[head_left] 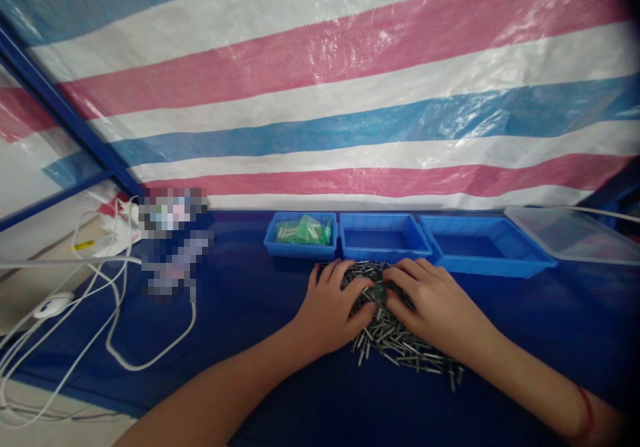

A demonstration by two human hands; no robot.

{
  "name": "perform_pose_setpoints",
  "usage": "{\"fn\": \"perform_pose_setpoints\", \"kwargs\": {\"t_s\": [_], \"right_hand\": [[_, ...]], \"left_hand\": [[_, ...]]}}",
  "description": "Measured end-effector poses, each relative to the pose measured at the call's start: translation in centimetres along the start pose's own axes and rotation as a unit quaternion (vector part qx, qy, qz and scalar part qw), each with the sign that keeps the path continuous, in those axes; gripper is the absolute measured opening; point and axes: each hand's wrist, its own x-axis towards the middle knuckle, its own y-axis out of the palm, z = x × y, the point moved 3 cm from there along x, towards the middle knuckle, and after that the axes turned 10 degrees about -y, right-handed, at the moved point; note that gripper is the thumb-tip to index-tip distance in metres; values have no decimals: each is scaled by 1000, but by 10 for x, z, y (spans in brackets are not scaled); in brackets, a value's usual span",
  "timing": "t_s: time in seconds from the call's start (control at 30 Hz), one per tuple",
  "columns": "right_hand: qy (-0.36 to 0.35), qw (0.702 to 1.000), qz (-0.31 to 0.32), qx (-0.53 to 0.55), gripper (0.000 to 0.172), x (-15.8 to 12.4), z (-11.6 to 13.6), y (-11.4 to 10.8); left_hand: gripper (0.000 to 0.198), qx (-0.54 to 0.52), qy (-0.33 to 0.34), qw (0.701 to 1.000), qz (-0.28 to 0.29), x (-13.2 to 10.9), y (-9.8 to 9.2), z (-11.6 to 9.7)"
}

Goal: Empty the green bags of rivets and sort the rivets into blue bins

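A heap of thin metal pieces that look like nails (395, 340) lies on the blue table in front of me. My left hand (333, 307) rests on the heap's left side, fingers apart and curved over the metal. From the right, my right hand (423, 300) reaches onto the same heap, its fingers also spread and bent. Between the two hands a dark greenish patch (380, 293) shows among the pieces; what it is I cannot make out. Parts of the heap are hidden under my fingers.
Behind the heap stand a left blue bin (300, 252) holding a green and clear bag (306, 231), a middle blue bin (383, 252) and a right blue bin (493, 263). A clear plastic lid (570, 237) lies far right. White cables (117, 300) tangle at left. A striped tarp (350, 100) hangs behind.
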Motion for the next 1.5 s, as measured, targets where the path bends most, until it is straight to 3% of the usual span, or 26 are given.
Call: {"fn": "perform_pose_setpoints", "kwargs": {"t_s": [0.3,0.7,0.87,1.23,1.5], "right_hand": [[1,1000,-9,7,22,-1,-4,3],[-6,999,-22,27,11,-3,-3,0],[-35,998,-9,52,18,-3,0,0],[-9,999,-38,6,18,-3,4,-6],[0,1000,-24,-9,21,-3,9,-6]], "left_hand": [[33,-4,-6,1000,-5,-1,2,1],[31,-9,-12,1000,-10,-1,3,0],[31,-13,-13,1000,-10,-1,2,0],[32,-16,-1,1000,-12,-1,1,0],[34,-16,5,1000,-9,-1,1,1]]}}
